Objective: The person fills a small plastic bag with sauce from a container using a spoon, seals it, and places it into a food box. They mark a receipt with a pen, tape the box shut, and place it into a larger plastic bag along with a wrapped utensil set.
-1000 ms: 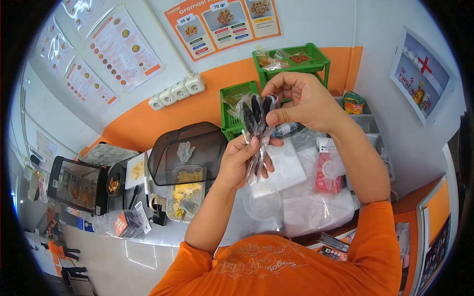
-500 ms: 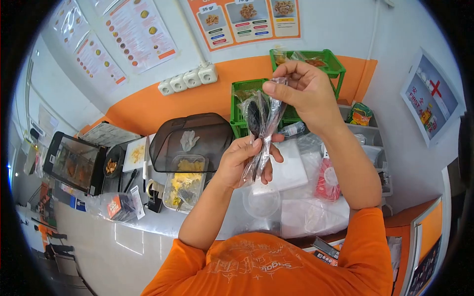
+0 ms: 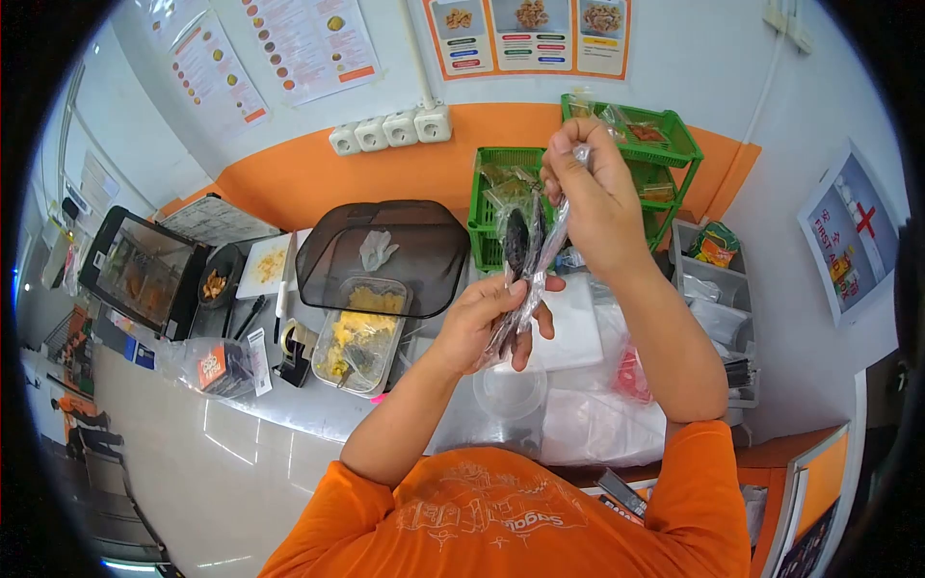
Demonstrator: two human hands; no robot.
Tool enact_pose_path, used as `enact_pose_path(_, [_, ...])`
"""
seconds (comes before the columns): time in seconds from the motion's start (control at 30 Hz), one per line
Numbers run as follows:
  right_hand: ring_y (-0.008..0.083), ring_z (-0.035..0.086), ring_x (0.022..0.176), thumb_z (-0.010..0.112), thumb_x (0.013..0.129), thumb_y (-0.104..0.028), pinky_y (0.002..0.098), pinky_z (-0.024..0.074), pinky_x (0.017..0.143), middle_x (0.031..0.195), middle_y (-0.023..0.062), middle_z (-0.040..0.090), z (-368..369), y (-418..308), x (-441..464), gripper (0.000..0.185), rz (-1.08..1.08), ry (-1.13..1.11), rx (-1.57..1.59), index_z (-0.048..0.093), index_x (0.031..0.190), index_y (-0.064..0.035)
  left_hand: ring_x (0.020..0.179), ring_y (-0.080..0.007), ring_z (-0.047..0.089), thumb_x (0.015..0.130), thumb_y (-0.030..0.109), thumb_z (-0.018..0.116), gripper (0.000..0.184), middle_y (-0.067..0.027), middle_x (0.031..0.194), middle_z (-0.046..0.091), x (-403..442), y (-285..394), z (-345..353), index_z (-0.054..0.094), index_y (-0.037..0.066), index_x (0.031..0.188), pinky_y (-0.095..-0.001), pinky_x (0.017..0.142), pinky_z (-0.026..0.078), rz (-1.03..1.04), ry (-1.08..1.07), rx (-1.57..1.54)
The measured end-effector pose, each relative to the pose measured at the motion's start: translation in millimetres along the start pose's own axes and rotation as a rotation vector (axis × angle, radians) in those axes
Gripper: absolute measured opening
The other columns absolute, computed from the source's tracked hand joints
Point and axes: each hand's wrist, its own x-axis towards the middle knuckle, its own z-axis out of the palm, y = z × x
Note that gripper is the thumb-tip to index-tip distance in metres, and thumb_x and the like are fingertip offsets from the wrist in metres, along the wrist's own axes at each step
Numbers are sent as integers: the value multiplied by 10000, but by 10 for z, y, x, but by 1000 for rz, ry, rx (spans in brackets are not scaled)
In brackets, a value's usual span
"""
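Black plastic spoons in clear wrappers (image 3: 517, 241) stand upright in a bundle above the counter. My left hand (image 3: 482, 323) grips the lower part of the bundle between thumb and fingers. At the top, my right hand (image 3: 595, 193) pinches the end of a clear wrapper beside the dark spoon heads. Below my hands are white sheets (image 3: 568, 323) and a round clear lid (image 3: 511, 387) on the metal counter. Behind the bundle is a green basket (image 3: 485, 207) with bagged items.
To the left lie a dark lid (image 3: 414, 246), a tub of yellow food (image 3: 361, 337), a tape dispenser (image 3: 294, 352) and a knife (image 3: 283, 289). A grey organizer (image 3: 727, 289) stands right. Far left, a person in orange (image 3: 82, 412) is in the background.
My right hand has moved from the spoon heads to a wrapper's end, drawing it out to the right. My left hand keeps its hold. The view has shifted right.
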Motion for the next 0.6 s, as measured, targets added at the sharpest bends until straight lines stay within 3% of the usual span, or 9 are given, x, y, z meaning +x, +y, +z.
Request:
enact_pose_path(0.07, [17,419,673,559,1084,-250,211,367,595,775,-55,489,79,-82,-10,186,11,10,53,511,1117,-73,477,-267,663,1059,328,510,554,-232,925,708,-19,18,-29,497,-120,1385,-313,419,537,0,-2,-16])
enact_pose_path(0.13, [16,422,669,557,1085,-249,210,370,596,769,-53,491,135,-115,-20,187,30,12,105,506,1125,-73,714,-288,739,1041,320,535,571,-226,1012,715,-35,88,-13,479,-117,1404,-370,620,616,-47,-34,54])
enact_pose_path(0.17, [32,445,682,559,1083,-256,217,393,615,792,-33,510,127,-109,-27,202,2,-16,47,502,1134,-69,714,-288,739,1041,320,535,571,-226,1012,715,-27,80,30,479,-117,1404,-370,620,616,-41,-21,41])
enact_pose_path(0.23, [48,468,695,562,1081,-262,224,416,633,816,-12,528,141,-50,-52,218,-16,-58,-11,497,1144,-64,1019,-304,718,1028,319,545,588,-206,1103,709,26,51,136,467,-102,1430,-436,887,592,199,149,-54])
enact_pose_path(0.27, [68,491,723,568,1078,-271,239,437,664,857,10,544,153,5,-76,236,-82,-64,-142,494,1153,-60,1108,-278,660,1039,292,561,456,-158,1097,696,35,87,116,573,-72,1314,-445,976,534,272,109,-72])
enact_pose_path(0.33, [89,514,751,573,1076,-280,255,459,695,899,32,559,188,86,-116,254,-142,-76,-273,492,1161,-56,1037,-242,658,1042,278,580,379,-130,1038,689,89,29,13,609,-51,1228,-412,930,536,283,176,101])
enact_pose_path(0.4, [136,545,801,598,1060,-301,301,481,747,972,59,573,229,145,-172,289,16,-48,-177,506,1152,-43,815,-148,624,1041,238,631,239,-59,882,654,101,-45,26,651,0,1023,-318,777,522,300,266,324])
enact_pose_path(0.53, [151,546,802,601,1055,-289,330,486,759,935,56,575,189,265,-90,280,17,59,-387,521,1147,-38,710,-125,605,1048,259,619,263,-44,834,647,45,-215,-20,651,-2,1031,-288,681,510,162,222,303])
enact_pose_path(0.6, [36,430,618,618,1058,-288,246,357,538,786,-23,504,110,236,-42,263,-93,100,-364,496,1138,-69,654,-120,586,1046,288,619,311,-44,849,639,18,-325,17,659,-18,1086,-287,605,498,107,236,326])
